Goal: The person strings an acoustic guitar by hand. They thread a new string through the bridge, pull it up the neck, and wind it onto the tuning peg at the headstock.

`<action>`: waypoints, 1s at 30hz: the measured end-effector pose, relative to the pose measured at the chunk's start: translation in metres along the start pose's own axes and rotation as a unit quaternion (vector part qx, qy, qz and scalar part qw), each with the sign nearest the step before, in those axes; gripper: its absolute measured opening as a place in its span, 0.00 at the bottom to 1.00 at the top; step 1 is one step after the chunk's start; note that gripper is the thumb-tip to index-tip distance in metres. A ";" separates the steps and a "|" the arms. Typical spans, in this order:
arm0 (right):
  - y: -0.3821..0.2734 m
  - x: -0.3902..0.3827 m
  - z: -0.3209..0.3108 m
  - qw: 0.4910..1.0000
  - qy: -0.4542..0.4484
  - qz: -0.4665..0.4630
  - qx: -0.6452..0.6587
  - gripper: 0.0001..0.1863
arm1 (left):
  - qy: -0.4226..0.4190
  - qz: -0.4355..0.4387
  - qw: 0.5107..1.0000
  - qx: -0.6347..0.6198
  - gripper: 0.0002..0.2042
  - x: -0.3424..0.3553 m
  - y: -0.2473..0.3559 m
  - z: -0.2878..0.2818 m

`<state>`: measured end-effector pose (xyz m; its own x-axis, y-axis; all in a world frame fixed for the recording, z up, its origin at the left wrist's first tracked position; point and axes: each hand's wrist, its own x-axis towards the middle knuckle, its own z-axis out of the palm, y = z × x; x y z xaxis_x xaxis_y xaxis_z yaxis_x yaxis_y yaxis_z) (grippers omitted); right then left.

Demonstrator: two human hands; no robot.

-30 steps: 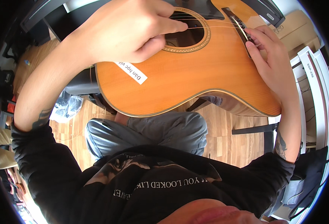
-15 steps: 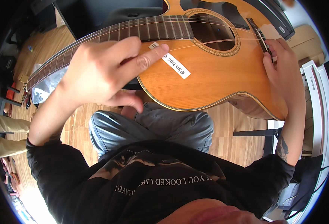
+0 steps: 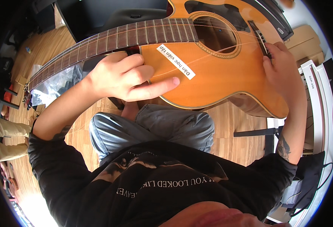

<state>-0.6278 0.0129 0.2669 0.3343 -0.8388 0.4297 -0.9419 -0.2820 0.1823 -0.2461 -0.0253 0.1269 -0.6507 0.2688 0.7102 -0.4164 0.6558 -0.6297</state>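
Observation:
An acoustic guitar (image 3: 196, 90) with an orange-brown top lies across in front of me, its neck (image 3: 132, 34) running to the left. A loose guitar string (image 3: 196, 59) slants from the bridge (image 3: 260, 38) across the soundhole (image 3: 216, 36) down to my left hand (image 3: 126, 77). Fingers curled, that hand closes on the string below the neck, with one finger stretched out over the guitar's top. My right hand (image 3: 281, 66) is at the near end of the bridge, thumb and fingertips pinched there; what they grip is hidden. A white label (image 3: 176, 62) is stuck on the top.
Clear plastic bags (image 3: 56, 89) lie beneath the neck at left. A black stand bar (image 3: 255, 132) and a white keyboard (image 3: 314, 98) are on the right. Another person's tan-trousered legs (image 3: 9, 140) are at far left. A black chair (image 3: 132, 17) stands behind the guitar.
My left hand has moved down and right, away from the fretboard, its fingers curling and drawing the string lower across the top. My right hand stays at the bridge.

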 end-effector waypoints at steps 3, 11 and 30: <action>-0.037 -0.017 0.008 0.992 0.055 0.015 -0.116 0.20 | -0.012 -0.021 1.000 0.000 0.35 0.005 0.002 -0.002; -0.146 -0.045 -0.001 0.964 0.027 -0.254 0.075 0.31 | -0.048 -0.020 0.998 -0.029 0.34 0.015 -0.008 -0.011; -0.158 -0.036 0.066 0.927 0.310 -0.188 -0.097 0.34 | 0.001 -0.110 0.976 -0.188 0.13 0.050 -0.009 0.017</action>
<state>-0.4930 0.0566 0.1644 0.6486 -0.2525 0.7180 -0.7518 -0.3602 0.5524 -0.2853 -0.0294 0.1627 -0.5695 0.0931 0.8167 -0.2835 0.9103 -0.3015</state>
